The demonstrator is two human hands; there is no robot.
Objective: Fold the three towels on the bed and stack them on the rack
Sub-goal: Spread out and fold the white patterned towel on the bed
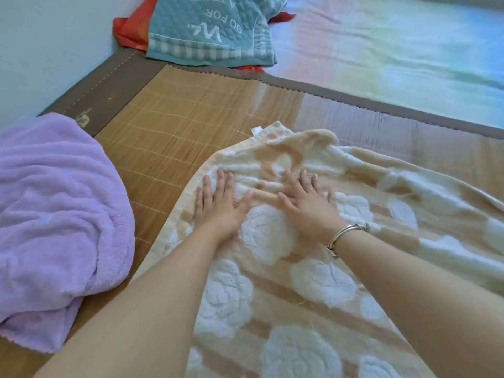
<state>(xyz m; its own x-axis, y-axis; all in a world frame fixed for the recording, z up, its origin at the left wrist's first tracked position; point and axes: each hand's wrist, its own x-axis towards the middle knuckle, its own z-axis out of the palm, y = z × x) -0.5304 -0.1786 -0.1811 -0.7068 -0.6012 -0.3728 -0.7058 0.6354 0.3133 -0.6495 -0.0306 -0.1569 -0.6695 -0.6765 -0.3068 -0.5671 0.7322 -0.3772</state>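
Both hands lie flat with straight, spread fingers, grasping nothing: the left hand and the right hand press palm-down, side by side and nearly touching, on the beige rose-patterned towel, which is spread over the woven bamboo mat and fills the view from centre out to 5 o'clock. Its far edge, at about 1 o'clock from the hands, is rumpled and partly turned over, with a small white tag at the corner near 12 o'clock. This looks like the smoothing step ahead of the first fold, so the task is at an early stage. To do it well, I would sweep the palms apart toward 9 and 3 o'clock to push the wrinkles outward, flatten the bunched far edge, and square the corners before bringing one end over the other; folding on top of that ridge would likely leave a lumpy, crooked stack. The lilac fleece towel sits in a loose heap at 9 o'clock, unfolded, and the teal quilted towel with white lettering lies crumpled at 11 o'clock on top of a red cloth, beside the pastel bedsheet. No rack, basket or other container is in view, so where the stack will go cannot be told.
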